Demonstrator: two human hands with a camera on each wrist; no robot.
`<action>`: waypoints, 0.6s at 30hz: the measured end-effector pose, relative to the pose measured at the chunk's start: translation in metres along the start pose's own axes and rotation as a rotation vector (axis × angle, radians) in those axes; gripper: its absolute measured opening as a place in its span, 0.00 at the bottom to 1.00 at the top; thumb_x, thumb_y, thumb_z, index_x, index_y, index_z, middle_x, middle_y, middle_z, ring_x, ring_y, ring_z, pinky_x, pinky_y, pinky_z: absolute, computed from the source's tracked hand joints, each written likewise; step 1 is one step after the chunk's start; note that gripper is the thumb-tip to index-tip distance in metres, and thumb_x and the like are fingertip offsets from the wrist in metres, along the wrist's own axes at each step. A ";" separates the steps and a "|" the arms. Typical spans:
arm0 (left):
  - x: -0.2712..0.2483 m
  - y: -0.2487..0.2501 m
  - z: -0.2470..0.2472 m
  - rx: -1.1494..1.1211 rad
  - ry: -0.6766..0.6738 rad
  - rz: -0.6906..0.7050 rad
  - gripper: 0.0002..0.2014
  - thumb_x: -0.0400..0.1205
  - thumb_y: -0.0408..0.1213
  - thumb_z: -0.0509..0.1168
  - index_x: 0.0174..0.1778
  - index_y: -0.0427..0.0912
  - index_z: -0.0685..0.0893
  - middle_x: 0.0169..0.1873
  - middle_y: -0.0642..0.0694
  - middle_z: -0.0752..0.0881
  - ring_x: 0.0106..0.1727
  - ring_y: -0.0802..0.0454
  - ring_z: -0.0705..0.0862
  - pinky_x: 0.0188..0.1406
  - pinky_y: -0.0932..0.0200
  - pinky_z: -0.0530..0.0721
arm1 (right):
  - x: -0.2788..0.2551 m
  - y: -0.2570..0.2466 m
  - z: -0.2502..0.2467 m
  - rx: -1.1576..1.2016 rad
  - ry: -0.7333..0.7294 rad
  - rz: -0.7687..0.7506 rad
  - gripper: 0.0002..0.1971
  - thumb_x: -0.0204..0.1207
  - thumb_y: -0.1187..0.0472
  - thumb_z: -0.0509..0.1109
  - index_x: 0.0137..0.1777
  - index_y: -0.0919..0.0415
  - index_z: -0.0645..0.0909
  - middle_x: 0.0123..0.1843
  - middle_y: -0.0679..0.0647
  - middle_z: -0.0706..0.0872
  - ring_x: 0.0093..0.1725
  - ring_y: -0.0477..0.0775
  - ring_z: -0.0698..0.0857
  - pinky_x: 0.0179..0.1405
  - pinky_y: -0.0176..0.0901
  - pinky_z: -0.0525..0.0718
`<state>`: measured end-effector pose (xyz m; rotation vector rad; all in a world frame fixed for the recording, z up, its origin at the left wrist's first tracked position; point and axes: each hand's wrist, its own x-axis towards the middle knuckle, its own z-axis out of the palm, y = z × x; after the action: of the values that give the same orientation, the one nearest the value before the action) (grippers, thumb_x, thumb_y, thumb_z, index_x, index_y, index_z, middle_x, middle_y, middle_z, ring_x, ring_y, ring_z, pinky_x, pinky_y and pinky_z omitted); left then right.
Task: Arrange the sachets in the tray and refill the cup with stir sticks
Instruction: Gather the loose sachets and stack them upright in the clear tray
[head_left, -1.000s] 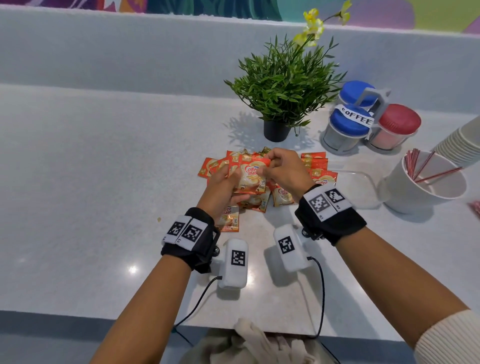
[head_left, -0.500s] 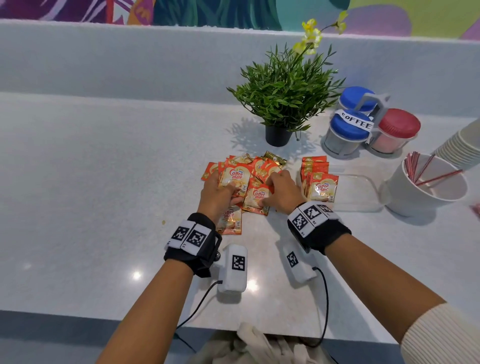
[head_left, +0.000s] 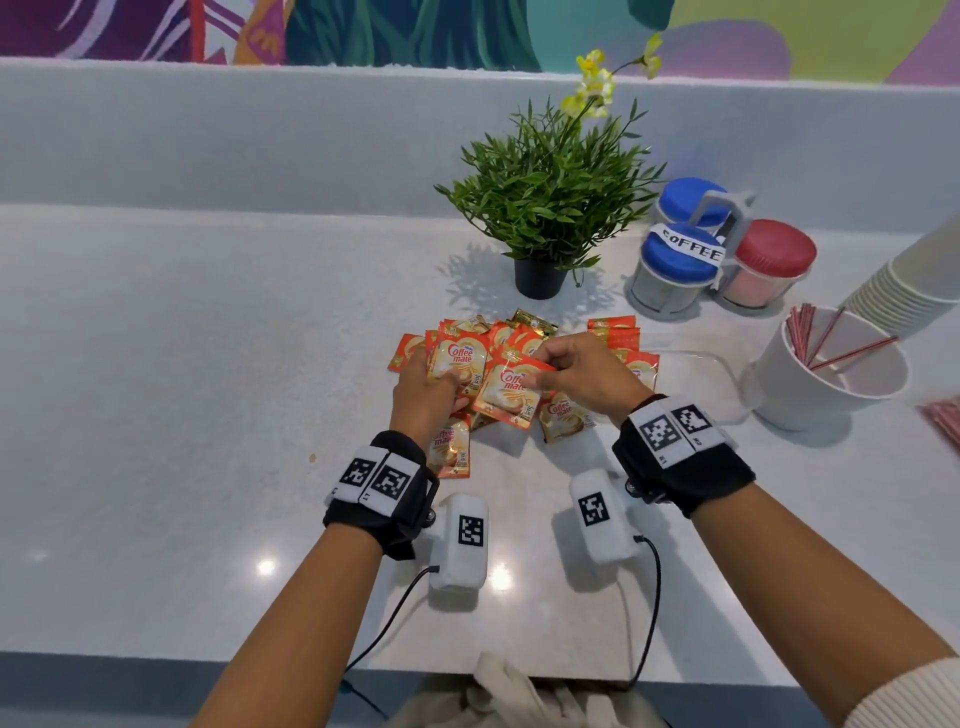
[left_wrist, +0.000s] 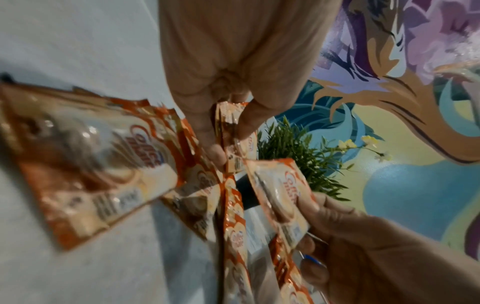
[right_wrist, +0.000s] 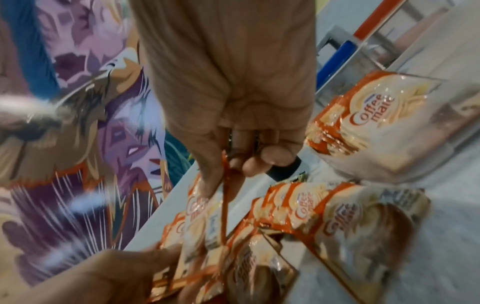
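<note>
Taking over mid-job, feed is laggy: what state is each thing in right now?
left hand: holds a few sachets, upright
right hand: pinches one sachet, lifted off the pile
loose sachets: scattered flat on the counter
tray: a stack of sachets at its left end, rest bare
white cup: upright, few stir sticks
jars: lids on

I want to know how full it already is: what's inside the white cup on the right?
The white cup holds a few red stir sticks leaning on its far wall. Its near wall hides the bottom.
</note>
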<state>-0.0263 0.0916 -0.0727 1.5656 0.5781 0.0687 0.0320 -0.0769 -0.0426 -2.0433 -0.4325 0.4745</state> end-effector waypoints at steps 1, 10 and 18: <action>-0.003 0.004 0.004 -0.001 -0.020 0.013 0.14 0.82 0.28 0.58 0.63 0.43 0.75 0.58 0.40 0.84 0.53 0.45 0.86 0.47 0.56 0.88 | -0.002 -0.001 -0.003 0.018 -0.006 0.005 0.09 0.71 0.69 0.74 0.31 0.63 0.79 0.32 0.57 0.80 0.32 0.44 0.79 0.36 0.34 0.77; -0.020 0.018 0.052 0.042 -0.269 0.026 0.20 0.81 0.40 0.62 0.69 0.42 0.72 0.64 0.39 0.81 0.64 0.41 0.81 0.64 0.39 0.81 | -0.004 0.010 -0.019 0.199 0.223 0.091 0.11 0.70 0.72 0.74 0.33 0.62 0.76 0.20 0.54 0.79 0.14 0.41 0.77 0.15 0.31 0.77; -0.014 0.014 0.087 0.074 -0.253 0.071 0.22 0.79 0.36 0.63 0.69 0.41 0.67 0.63 0.38 0.80 0.62 0.40 0.81 0.63 0.36 0.80 | -0.017 0.022 -0.034 0.401 0.307 0.163 0.07 0.75 0.72 0.68 0.52 0.70 0.79 0.29 0.58 0.80 0.19 0.43 0.78 0.23 0.33 0.79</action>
<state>-0.0007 0.0064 -0.0636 1.6363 0.3291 -0.0968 0.0369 -0.1205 -0.0428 -1.7262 0.0178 0.3063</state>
